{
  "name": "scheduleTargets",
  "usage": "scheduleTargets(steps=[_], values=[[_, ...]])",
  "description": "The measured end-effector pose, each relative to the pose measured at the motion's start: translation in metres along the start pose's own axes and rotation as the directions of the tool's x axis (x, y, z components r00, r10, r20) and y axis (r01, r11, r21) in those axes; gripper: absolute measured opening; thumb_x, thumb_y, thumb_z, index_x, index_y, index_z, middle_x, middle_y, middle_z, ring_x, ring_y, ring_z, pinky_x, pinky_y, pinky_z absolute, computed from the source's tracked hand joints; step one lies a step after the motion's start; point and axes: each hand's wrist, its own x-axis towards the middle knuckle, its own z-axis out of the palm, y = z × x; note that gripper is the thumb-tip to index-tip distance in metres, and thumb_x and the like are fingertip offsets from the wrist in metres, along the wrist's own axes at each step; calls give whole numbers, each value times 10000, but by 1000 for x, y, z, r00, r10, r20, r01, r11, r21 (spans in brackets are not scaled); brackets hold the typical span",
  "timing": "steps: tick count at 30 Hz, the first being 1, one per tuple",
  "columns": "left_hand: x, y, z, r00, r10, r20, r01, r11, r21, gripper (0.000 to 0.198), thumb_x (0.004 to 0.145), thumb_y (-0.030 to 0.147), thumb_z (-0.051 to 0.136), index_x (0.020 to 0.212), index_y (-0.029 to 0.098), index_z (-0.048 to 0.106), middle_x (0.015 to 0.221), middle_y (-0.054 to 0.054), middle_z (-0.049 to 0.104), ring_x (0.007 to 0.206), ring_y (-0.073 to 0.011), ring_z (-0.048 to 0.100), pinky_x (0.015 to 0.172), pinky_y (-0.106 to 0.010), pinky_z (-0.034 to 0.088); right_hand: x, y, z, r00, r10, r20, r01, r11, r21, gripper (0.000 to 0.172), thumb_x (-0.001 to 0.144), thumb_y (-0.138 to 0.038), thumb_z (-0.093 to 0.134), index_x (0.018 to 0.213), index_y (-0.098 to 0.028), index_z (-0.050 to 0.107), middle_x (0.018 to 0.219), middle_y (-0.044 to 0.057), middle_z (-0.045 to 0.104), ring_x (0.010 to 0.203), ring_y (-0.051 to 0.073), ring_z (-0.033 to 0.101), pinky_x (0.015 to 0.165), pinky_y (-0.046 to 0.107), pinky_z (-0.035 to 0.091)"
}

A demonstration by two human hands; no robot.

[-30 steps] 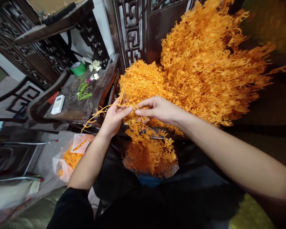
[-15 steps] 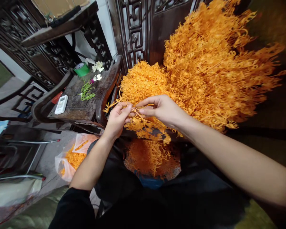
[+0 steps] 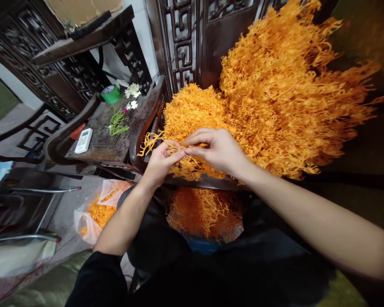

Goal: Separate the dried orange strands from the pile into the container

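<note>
My left hand and my right hand meet fingertip to fingertip, both pinched on a thin orange plastic sprig that fans out to the left. Right behind them lies a big heap of orange artificial foliage on a dark wooden seat. Below my hands, between my knees, a container holds more orange sprigs.
A dark wooden side table at the left carries a white remote, green stems, white flowers and a green tape roll. A plastic bag of orange bits lies on the floor. Carved wooden panels stand behind.
The sprig's hanging branches have been drawn up from over the container to the heap's edge. My hands have closed in tighter on the sprig.
</note>
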Motion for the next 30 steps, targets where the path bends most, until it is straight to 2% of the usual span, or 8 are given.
scheduleTargets(steps=[4, 9, 13, 16, 19, 21, 25, 30], values=[[-2, 1, 5, 1000, -13, -13, 13, 1000, -26, 308, 731, 313, 880, 844, 184, 623, 706, 12, 678, 653, -142, 670, 602, -236, 454, -1, -3, 1, 989, -145, -12, 140, 969, -203, 185, 877, -167, 703, 843, -277, 847, 901, 43, 785, 852, 222, 727, 866, 391, 556], [3, 6, 6, 995, 23, -101, -26, 999, -22, 363, 586, 177, 901, 712, 178, 561, 605, 33, 635, 565, -130, 654, 510, -200, 357, 5, -2, -3, 984, -175, 33, 177, 934, -309, 266, 871, -141, 622, 819, -287, 838, 887, 41, 772, 859, 227, 717, 858, 408, 565], [5, 11, -14, 983, -39, -177, 46, 998, 33, 288, 581, 131, 834, 659, 170, 559, 550, 4, 653, 436, -88, 540, 440, -193, 301, 15, 15, -34, 975, -78, -206, 4, 942, -336, 184, 833, -180, 656, 804, -249, 825, 874, 62, 756, 875, 255, 715, 899, 476, 574], [5, 13, -29, 984, -94, -153, 106, 992, 70, 275, 616, 164, 844, 710, 165, 586, 594, -39, 706, 450, -94, 560, 430, -185, 316, 17, 21, -57, 927, 118, -356, -183, 971, -152, 110, 805, -209, 725, 864, -200, 816, 837, 72, 755, 794, 242, 724, 839, 477, 605], [6, 15, -30, 987, -130, -97, 140, 985, 100, 331, 659, 248, 879, 841, 163, 616, 665, -56, 749, 442, -78, 542, 412, -174, 311, 11, 7, -59, 957, 224, -184, -211, 974, 84, 142, 804, -237, 771, 925, -173, 808, 868, 76, 775, 765, 211, 734, 799, 424, 627], [7, 16, -23, 986, -138, -92, 146, 986, 86, 333, 685, 288, 875, 856, 160, 619, 709, -52, 756, 494, -86, 588, 429, -170, 365, 5, -9, -49, 989, 129, -73, -119, 985, 126, 163, 806, -280, 805, 932, -176, 810, 928, 75, 783, 811, 203, 738, 807, 390, 624], [9, 15, -11, 984, -179, -19, 176, 981, -81, 302, 702, 283, 859, 868, 145, 649, 801, -40, 737, 673, -128, 684, 526, -197, 510, -4, -24, -16, 985, -161, 64, 165, 984, -71, 146, 832, -262, 818, 964, -200, 819, 981, 65, 766, 869, 203, 725, 838, 374, 598], [7, 14, -6, 974, -141, 176, 189, 935, -299, 340, 841, 363, 709, 1079, 121, 716, 941, -85, 759, 741, -166, 707, 673, -287, 590, -6, -1, 17, 936, -331, 115, 350, 905, -244, 167, 962, -175, 641, 993, -184, 805, 1075, 100, 720, 1003, 207, 694, 945, 376, 563]])
